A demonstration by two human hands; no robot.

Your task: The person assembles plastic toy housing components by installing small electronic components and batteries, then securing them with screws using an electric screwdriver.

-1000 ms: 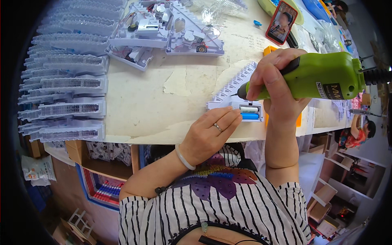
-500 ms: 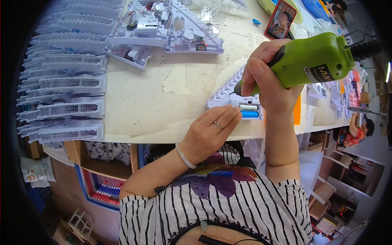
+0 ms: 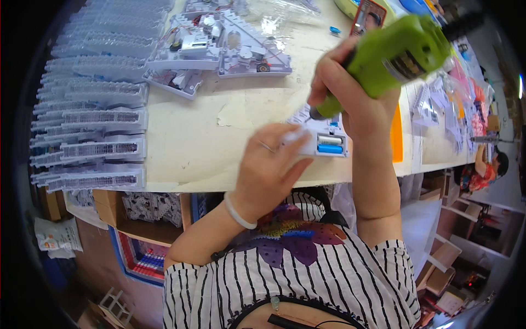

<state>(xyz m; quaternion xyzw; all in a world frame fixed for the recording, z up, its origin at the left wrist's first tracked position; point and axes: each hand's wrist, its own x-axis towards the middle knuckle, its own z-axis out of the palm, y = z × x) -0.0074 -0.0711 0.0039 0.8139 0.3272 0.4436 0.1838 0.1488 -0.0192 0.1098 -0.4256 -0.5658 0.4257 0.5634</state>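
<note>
My right hand (image 3: 356,90) is wrapped round a green electric screwdriver (image 3: 392,57), tilted so that its dark nose points down and left. Below that nose lies a white plastic housing (image 3: 335,130) with a toothed edge and an uncovered battery compartment. Inside it sit a white battery (image 3: 329,140) and a blue battery (image 3: 330,148). Motion blurs my left hand (image 3: 268,167), which has a ring and a pale bangle. Its fingers lie over the left end of the housing, with the thumb below at the near side. The screwdriver's tip is too blurred to tell whether it touches.
Stacked white toothed housings (image 3: 101,118) fill the table's left side. Opened housings with wires and speakers (image 3: 255,60) lie at the back. A phone (image 3: 368,17) leans at the back right, near an orange strip (image 3: 396,137). A cardboard box (image 3: 148,223) of parts stands below the table edge.
The screwdriver and my right hand have shifted slightly left and up. My left hand has moved left, its thumb now apart from the fingers. The view has shifted a little.
</note>
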